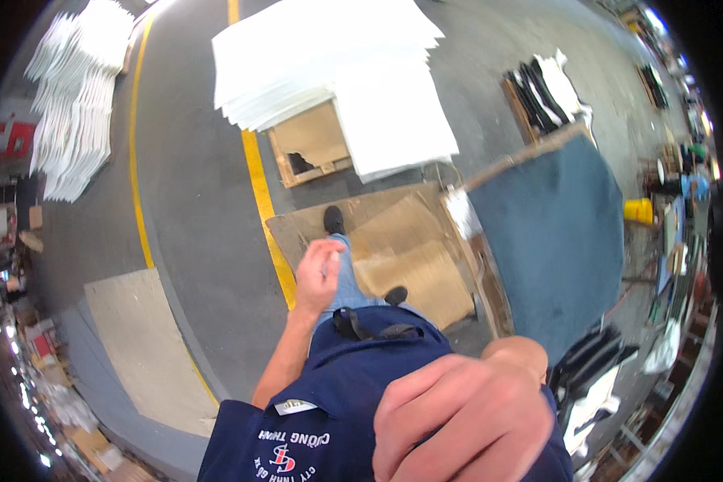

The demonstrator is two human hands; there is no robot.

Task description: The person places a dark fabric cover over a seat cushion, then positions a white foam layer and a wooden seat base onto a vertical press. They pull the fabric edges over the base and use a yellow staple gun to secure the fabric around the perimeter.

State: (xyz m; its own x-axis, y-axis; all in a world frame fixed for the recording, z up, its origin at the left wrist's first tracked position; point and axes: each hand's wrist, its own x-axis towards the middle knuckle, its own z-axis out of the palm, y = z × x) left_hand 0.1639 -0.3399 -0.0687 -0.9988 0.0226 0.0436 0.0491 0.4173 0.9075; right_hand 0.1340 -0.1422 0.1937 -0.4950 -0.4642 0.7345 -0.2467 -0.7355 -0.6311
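Note:
My left hand hangs in front of my left thigh, its fingers curled in loosely, and nothing shows in it. Large and close in front of my chest is my right hand, with the fingers folded inward. Its back faces the view, so whatever lies inside the grip is hidden. Neither hand touches the stack of large white sheets ahead of me. To my right stands a table with a blue-grey top. My feet are on or by a flat brown cardboard sheet on the floor.
A wooden pallet with a torn brown board sits under the white stack. Another white stack stands far left. Yellow lines cross the grey floor. Black and white pieces are piled at the far right. A pale board lies left.

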